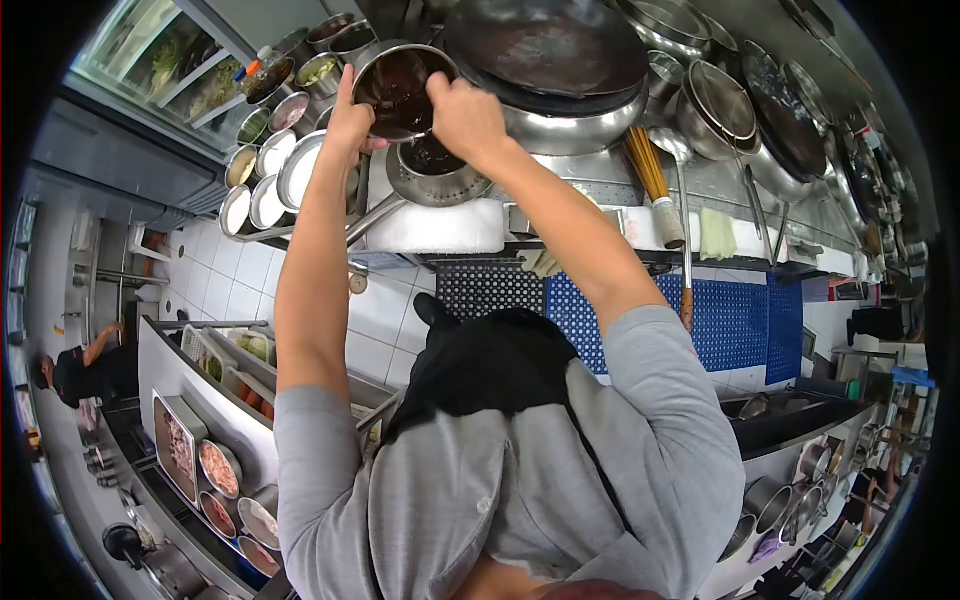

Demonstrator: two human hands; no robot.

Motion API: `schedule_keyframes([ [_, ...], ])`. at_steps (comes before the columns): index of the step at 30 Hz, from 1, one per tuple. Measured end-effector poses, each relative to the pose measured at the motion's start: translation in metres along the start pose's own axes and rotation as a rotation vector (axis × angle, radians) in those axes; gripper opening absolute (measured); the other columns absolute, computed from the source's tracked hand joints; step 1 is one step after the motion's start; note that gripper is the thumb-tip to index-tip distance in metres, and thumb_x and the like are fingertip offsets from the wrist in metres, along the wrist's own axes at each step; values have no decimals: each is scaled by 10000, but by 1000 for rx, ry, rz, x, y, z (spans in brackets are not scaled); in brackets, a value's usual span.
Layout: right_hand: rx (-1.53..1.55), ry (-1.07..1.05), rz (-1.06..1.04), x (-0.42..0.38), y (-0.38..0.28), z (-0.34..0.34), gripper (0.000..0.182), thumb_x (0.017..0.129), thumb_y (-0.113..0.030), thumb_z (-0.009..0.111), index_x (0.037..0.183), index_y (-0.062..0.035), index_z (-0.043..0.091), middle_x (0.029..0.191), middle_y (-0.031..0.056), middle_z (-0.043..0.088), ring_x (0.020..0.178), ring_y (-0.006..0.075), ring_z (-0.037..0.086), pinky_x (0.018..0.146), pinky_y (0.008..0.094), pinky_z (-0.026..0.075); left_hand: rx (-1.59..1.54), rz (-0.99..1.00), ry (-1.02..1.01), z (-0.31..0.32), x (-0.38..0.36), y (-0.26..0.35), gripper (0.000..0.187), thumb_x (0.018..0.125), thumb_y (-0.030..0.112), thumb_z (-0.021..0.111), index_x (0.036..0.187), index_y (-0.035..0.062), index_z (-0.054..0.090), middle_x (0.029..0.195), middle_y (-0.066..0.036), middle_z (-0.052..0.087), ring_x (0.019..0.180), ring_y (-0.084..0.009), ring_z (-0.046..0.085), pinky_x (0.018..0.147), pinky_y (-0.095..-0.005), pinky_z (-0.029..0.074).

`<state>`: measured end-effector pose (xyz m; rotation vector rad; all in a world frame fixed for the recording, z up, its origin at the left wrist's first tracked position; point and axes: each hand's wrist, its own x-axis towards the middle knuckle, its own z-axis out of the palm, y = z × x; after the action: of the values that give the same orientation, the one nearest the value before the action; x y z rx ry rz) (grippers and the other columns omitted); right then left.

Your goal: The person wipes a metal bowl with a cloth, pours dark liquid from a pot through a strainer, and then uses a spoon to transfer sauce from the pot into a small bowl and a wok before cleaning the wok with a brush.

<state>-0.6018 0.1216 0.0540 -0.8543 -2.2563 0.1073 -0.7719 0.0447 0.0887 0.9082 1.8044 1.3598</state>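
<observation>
A round metal pot (362,82) with dark brown sauce inside is tipped toward me between my two hands. My left hand (352,122) grips its left side, thumb up along the wall. With fingers closed at the rim, my right hand (466,116) holds the right side. Directly below is a second metal container (440,181), which also has dark liquid in it. That container sits in a perforated metal strainer (462,192) whose long handle points down and left. The tilted pot partly hides the lower container's far side.
A large black wok (545,50) sits behind on the stove. Bowls of white contents (299,172) and other ingredients crowd the left. On the right lie a bamboo brush (650,170), a long ladle (684,200) and stacked strainers (720,100). Another person (95,368) stands far left.
</observation>
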Motion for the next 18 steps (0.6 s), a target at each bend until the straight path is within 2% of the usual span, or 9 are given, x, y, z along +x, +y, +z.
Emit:
schedule_keyframes([
  [1, 0, 2, 25, 4, 1, -6, 213, 816, -91, 610, 1012, -12, 579, 826, 225, 684, 755, 392, 711, 661, 469, 580, -9, -17, 1, -2, -1, -3, 932, 814, -52, 426, 1612, 317, 120, 1297, -118, 567, 844, -210, 658, 501, -320, 568],
  [4, -54, -219, -153, -6, 4, 8, 238, 811, -88, 619, 1034, -4, 601, 810, 209, 678, 754, 389, 713, 637, 466, 574, -43, -10, 1, -3, 0, -2, 942, 807, -50, 436, 1610, 343, 139, 1265, -104, 568, 828, -185, 626, 509, -310, 563],
  [6, -32, -60, -105, 0, 1, 10, 241, 800, -79, 627, 1030, -8, 625, 828, 208, 686, 743, 369, 713, 620, 444, 575, -79, -3, 5, -2, -3, -3, 945, 806, -49, 440, 1611, 342, 135, 1243, -98, 572, 808, -175, 611, 510, -308, 562],
  [7, -7, 46, -88, 10, -4, 4, 237, 796, -77, 628, 1024, -10, 629, 839, 210, 690, 739, 362, 713, 629, 440, 578, -47, 1, -21, -1, -2, -4, 974, 802, -63, 431, 1619, 316, 61, 1398, -146, 528, 843, -226, 666, 500, -321, 568],
  [8, 25, 139, -66, 8, -8, 3, 234, 792, -74, 629, 1018, -11, 633, 851, 211, 693, 736, 355, 713, 639, 436, 581, -17, 10, -32, 0, -4, -9, 971, 803, -61, 431, 1618, 324, 69, 1410, -148, 522, 849, -225, 669, 498, -317, 569],
  [12, -84, -153, -359, -2, -4, 8, 243, 788, -72, 625, 1020, -2, 633, 854, 211, 682, 719, 335, 709, 626, 428, 583, 151, 129, 8, 6, 2, -10, 931, 822, -44, 425, 1611, 339, 115, 1424, -170, 532, 828, -241, 690, 504, -317, 590],
  [14, -107, -6, -117, -2, 2, 9, 222, 799, -102, 637, 998, -4, 640, 847, 208, 686, 737, 349, 713, 627, 438, 589, 236, 172, 66, 5, 2, -12, 921, 827, -43, 425, 1609, 340, 125, 1411, -172, 551, 803, -250, 697, 513, -329, 600],
  [15, -130, 2, -111, 1, 5, 3, 216, 805, -102, 635, 998, -3, 638, 844, 212, 683, 734, 350, 714, 623, 441, 588, 282, 257, 120, 8, 0, -12, 916, 831, -39, 435, 1607, 339, 128, 1363, -179, 594, 751, -254, 706, 528, -341, 597],
  [18, -136, -24, -69, -8, 15, 16, 203, 805, -87, 638, 992, -9, 634, 833, 219, 675, 724, 360, 713, 621, 455, 582, 385, 259, 113, 9, -11, -3, 911, 833, -31, 452, 1606, 333, 136, 1311, -182, 630, 747, -265, 713, 523, -337, 581],
])
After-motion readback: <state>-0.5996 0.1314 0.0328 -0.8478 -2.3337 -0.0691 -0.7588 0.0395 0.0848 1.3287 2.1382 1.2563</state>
